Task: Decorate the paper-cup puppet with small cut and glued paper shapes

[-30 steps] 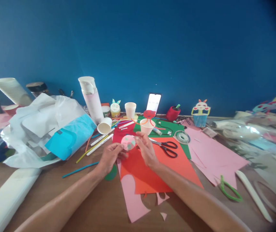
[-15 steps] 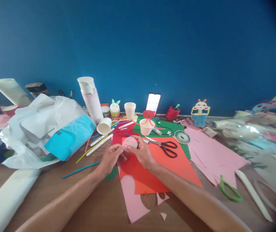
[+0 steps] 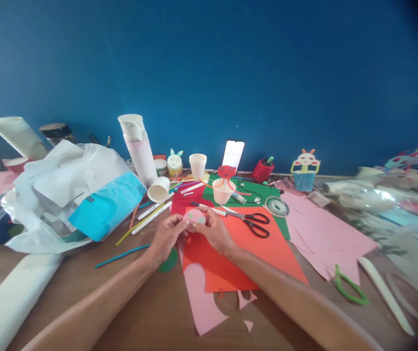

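Observation:
A pink paper disc (image 3: 194,219) with small green marks is pinched between my two hands, above the left edge of the orange sheet (image 3: 245,258). My left hand (image 3: 168,236) grips its left side with thumb and fingers. On the other side, my right hand (image 3: 214,230) holds the disc's right and lower edge. Black-handled scissors (image 3: 254,224) lie on the orange sheet, right of my right hand. A green paper circle (image 3: 169,261) rests on the table below my left hand. Behind my hands stands a white cup (image 3: 224,191) with a red paper head.
A plastic bag (image 3: 58,195) fills the left side, near a white bottle (image 3: 139,151). Pens (image 3: 152,218) lie left of my hands. At the back stands a lit phone (image 3: 233,156). Tape (image 3: 276,206) and pink sheets (image 3: 326,234) lie to the right.
The pink disc has shifted slightly left and down between my fingers, and it is tilted a little differently. Nothing else has visibly moved on the table.

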Demonstrator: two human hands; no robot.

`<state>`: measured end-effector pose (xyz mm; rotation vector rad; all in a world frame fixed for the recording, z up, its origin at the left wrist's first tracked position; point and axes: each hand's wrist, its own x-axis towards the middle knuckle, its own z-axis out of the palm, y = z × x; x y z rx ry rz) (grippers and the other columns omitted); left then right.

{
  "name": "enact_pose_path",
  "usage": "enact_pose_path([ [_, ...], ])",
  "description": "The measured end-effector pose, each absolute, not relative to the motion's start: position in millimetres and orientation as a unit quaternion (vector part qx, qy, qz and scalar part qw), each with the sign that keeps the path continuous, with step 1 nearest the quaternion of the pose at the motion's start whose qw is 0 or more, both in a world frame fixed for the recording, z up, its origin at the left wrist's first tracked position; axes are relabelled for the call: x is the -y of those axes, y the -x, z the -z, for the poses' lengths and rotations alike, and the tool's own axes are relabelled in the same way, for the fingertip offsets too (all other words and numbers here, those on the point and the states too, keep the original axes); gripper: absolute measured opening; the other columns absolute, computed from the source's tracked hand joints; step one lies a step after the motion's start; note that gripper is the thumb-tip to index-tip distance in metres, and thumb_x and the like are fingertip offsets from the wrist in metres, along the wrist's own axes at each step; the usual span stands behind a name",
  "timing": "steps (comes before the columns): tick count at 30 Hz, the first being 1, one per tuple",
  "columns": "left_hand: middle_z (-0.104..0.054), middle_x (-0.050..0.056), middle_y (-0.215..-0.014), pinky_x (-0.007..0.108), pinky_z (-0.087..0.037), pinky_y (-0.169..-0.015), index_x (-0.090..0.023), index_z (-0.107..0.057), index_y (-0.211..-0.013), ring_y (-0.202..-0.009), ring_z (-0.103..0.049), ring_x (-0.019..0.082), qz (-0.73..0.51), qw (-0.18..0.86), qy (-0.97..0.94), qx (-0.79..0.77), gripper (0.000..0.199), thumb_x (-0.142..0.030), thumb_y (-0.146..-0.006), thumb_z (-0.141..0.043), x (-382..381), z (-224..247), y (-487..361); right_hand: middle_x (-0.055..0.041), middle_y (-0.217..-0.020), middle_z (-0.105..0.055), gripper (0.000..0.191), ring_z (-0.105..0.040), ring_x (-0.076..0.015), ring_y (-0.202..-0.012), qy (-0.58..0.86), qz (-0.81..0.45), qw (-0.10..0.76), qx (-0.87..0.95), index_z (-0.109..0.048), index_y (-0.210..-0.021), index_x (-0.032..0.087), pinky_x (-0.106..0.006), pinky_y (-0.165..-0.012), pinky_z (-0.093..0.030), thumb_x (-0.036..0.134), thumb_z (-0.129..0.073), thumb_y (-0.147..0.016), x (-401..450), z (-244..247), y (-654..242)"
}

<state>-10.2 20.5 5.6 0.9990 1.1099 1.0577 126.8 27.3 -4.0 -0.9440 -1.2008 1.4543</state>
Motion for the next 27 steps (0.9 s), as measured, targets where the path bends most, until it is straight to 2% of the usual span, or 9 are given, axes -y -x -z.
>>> enact_pose_path([
  [7, -0.059, -0.001, -0.053, 0.017, -0.035, -0.041, -0.014, -0.053, -0.062, -0.042, -0.049, 0.007, -0.458, 0.607, -0.429, -0.487, 0.023, -0.036, -0.065, -0.061, -21.4, -1.8, 13.2, -0.0003, -0.08, -0.061, 0.035, -0.058, -0.0126, -0.069, 0.393, -0.582, 0.498, 0.509, -0.045, -0.1, 0.02, -0.027, -0.067, -0.047, 0.021, -0.057, -0.067, -29.9, 9.5, -129.4],
  [13, -0.057, -0.002, -0.051, 0.017, -0.035, -0.041, -0.015, -0.052, -0.06, -0.041, -0.048, 0.007, -0.465, 0.616, -0.421, -0.477, 0.024, -0.036, -0.065, -0.061, -20.6, -0.9, 11.1, -0.0013, -0.084, -0.06, 0.041, -0.058, -0.0143, -0.074, 0.382, -0.599, 0.492, 0.503, -0.045, -0.101, 0.02, -0.03, -0.07, -0.047, 0.025, -0.063, -0.065, -28.4, 7.8, -127.8],
  [27, -0.055, -0.002, -0.049, 0.018, -0.037, -0.043, -0.013, -0.053, -0.06, -0.042, -0.048, 0.007, -0.463, 0.647, -0.413, -0.443, 0.021, -0.031, -0.068, -0.06, -21.2, 0.8, 10.4, 0.0002, -0.082, -0.056, 0.04, -0.053, -0.0116, -0.07, 0.385, -0.595, 0.502, 0.496, -0.046, -0.1, 0.019, -0.026, -0.066, -0.047, 0.019, -0.062, -0.063, -30.6, 14.9, -125.4],
])
